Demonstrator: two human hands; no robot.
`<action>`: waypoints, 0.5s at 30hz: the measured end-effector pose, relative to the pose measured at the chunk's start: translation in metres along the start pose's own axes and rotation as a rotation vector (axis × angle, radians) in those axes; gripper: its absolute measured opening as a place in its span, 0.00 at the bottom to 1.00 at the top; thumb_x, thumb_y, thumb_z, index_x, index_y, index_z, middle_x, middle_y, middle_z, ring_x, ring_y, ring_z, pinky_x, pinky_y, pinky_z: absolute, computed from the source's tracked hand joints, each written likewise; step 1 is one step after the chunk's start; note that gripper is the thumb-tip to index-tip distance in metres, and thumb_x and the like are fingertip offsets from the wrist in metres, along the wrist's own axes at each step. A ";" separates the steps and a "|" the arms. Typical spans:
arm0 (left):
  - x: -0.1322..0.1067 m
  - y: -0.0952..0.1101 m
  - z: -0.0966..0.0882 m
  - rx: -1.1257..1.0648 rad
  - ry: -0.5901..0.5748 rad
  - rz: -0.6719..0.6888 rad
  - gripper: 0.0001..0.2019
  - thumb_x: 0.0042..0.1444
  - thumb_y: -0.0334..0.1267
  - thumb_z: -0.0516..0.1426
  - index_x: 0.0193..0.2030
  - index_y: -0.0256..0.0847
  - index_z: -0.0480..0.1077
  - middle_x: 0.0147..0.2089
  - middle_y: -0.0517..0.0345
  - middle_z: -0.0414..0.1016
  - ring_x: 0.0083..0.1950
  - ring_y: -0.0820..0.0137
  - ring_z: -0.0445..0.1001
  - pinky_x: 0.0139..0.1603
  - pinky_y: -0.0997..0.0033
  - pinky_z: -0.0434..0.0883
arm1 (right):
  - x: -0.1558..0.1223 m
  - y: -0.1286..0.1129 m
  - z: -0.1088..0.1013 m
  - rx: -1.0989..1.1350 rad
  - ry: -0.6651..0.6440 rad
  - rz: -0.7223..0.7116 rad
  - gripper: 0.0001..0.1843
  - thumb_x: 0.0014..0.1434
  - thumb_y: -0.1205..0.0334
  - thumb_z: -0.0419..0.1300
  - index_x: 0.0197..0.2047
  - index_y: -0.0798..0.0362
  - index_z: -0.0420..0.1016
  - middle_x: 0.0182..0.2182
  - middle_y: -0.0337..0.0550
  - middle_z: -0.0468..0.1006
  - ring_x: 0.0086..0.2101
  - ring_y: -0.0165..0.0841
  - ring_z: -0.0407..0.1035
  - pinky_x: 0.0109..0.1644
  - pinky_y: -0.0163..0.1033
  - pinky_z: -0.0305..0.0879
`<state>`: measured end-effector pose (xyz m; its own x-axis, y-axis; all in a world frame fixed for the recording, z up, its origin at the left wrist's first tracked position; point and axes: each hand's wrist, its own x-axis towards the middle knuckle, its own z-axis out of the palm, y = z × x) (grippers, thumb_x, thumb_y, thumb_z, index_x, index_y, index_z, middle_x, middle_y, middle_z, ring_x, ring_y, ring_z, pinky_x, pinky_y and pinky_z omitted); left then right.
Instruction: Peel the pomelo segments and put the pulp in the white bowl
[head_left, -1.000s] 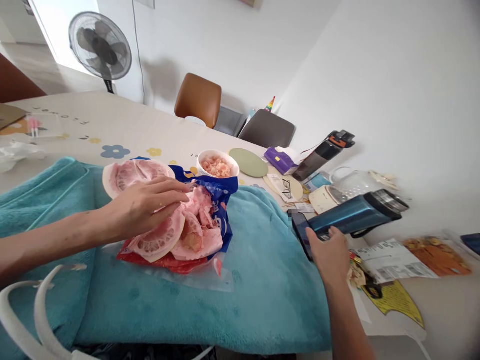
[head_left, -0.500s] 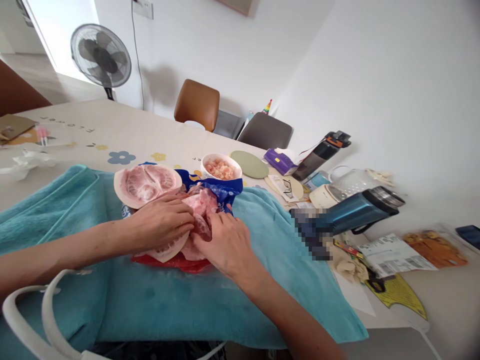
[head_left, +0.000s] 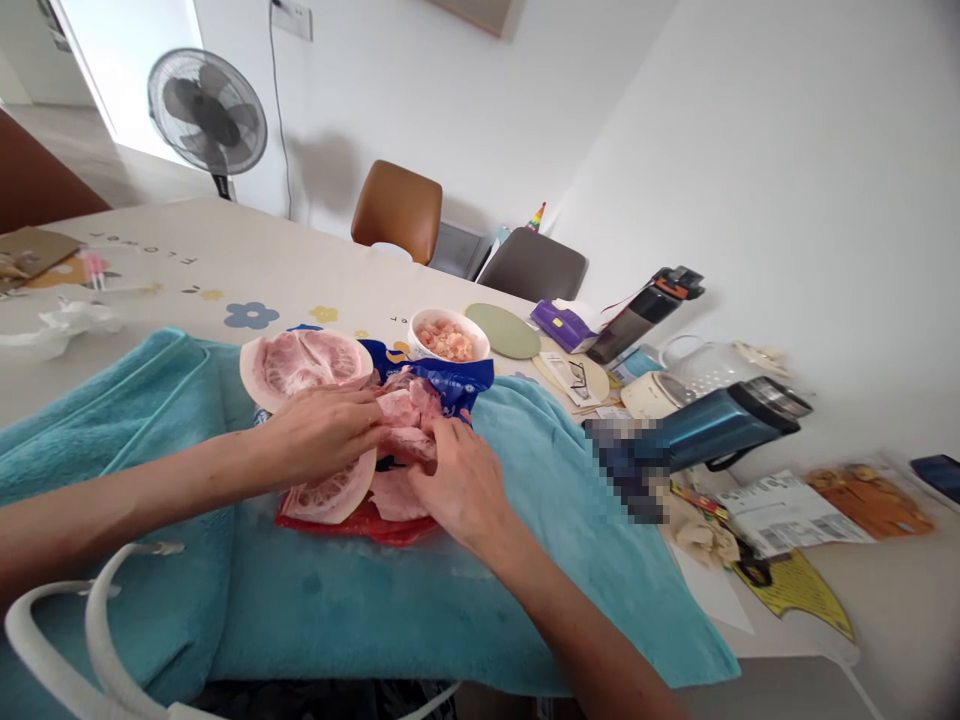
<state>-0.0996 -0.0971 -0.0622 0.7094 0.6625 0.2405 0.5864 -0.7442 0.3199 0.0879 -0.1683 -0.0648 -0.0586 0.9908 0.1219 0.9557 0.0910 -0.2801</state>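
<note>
Pink pomelo pieces (head_left: 405, 415) lie in a heap on a red and blue plastic bag (head_left: 450, 378) spread over a teal towel (head_left: 360, 600). My left hand (head_left: 322, 430) and my right hand (head_left: 454, 480) meet over the heap, fingers pinched on one pink segment between them. A hollow pomelo peel half (head_left: 300, 365) sits just behind my left hand. Another peel piece (head_left: 330, 495) lies under my left wrist. A white bowl (head_left: 448, 335) with peeled pink flesh stands behind the bag.
To the right lie a blue flask (head_left: 720, 425), a black bottle (head_left: 641, 312), a blurred-out device, papers (head_left: 787, 510) and a purple tissue pack (head_left: 562, 322). Two chairs (head_left: 397, 208) and a standing fan (head_left: 206, 110) are beyond the flowered tablecloth (head_left: 225, 270).
My right hand left the phone by the blue flask and came over to the pomelo heap. Both hands now pinch the same segment.
</note>
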 end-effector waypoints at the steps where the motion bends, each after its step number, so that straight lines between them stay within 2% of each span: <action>1: 0.001 0.000 0.000 -0.020 -0.003 -0.002 0.16 0.65 0.40 0.48 0.35 0.41 0.75 0.42 0.52 0.78 0.45 0.65 0.76 0.46 0.67 0.72 | 0.001 0.003 -0.001 0.048 0.015 0.021 0.16 0.51 0.68 0.56 0.45 0.53 0.71 0.43 0.50 0.77 0.46 0.43 0.70 0.48 0.46 0.64; 4: 0.005 0.000 0.003 -0.118 0.043 0.025 0.17 0.66 0.41 0.46 0.46 0.41 0.74 0.52 0.50 0.77 0.53 0.63 0.74 0.52 0.63 0.71 | 0.004 0.010 -0.006 0.236 0.082 0.061 0.17 0.49 0.70 0.55 0.43 0.52 0.72 0.44 0.47 0.76 0.44 0.39 0.70 0.48 0.44 0.65; 8: 0.013 0.008 0.007 -0.238 0.155 0.116 0.18 0.63 0.41 0.51 0.58 0.42 0.66 0.60 0.49 0.71 0.61 0.63 0.69 0.59 0.61 0.69 | 0.016 0.016 -0.016 0.542 0.141 0.111 0.14 0.46 0.69 0.57 0.38 0.51 0.73 0.38 0.42 0.77 0.40 0.36 0.71 0.44 0.42 0.66; 12: 0.027 0.024 0.007 -0.129 0.127 0.166 0.21 0.60 0.34 0.52 0.61 0.41 0.63 0.64 0.46 0.67 0.61 0.59 0.68 0.55 0.58 0.71 | 0.030 0.016 -0.024 1.062 0.008 0.327 0.09 0.45 0.65 0.61 0.34 0.51 0.73 0.26 0.35 0.74 0.27 0.31 0.67 0.31 0.37 0.63; 15: 0.040 0.029 0.003 -0.085 0.088 0.134 0.20 0.59 0.31 0.51 0.58 0.39 0.64 0.60 0.44 0.70 0.58 0.58 0.69 0.47 0.60 0.72 | 0.037 0.016 -0.029 1.458 -0.137 0.422 0.04 0.47 0.63 0.62 0.28 0.52 0.71 0.21 0.34 0.70 0.22 0.29 0.64 0.27 0.36 0.63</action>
<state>-0.0531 -0.0929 -0.0461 0.7397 0.5658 0.3643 0.4516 -0.8187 0.3548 0.1100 -0.1329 -0.0370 0.0327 0.9628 -0.2683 -0.1959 -0.2571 -0.9463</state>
